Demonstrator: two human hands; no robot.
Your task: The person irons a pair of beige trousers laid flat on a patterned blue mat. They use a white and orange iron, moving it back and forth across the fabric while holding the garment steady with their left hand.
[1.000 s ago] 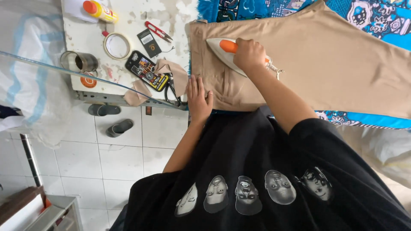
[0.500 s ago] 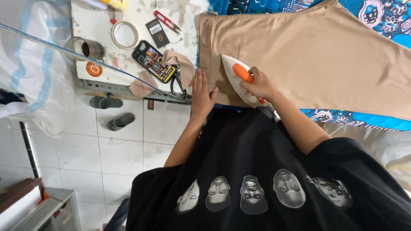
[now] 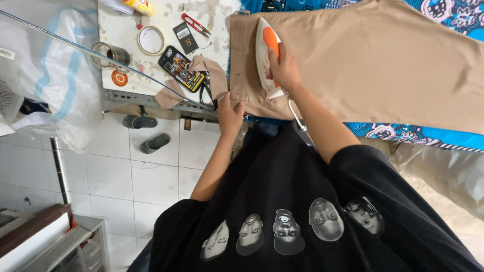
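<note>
Your right hand [image 3: 285, 68] is closed around the orange handle of the white iron [image 3: 267, 53], which sits flat on the tan garment [image 3: 363, 55] near its left edge. Your left hand [image 3: 230, 113] lies flat with fingers spread, pressing the garment's near corner and holding nothing. The garment is spread over a blue patterned cloth [image 3: 403, 133]. Just left, a worn table [image 3: 121, 38] carries a phone [image 3: 181, 68], a tape roll [image 3: 150, 40], red snips [image 3: 195, 24] and a tan fabric scrap [image 3: 206, 70].
</note>
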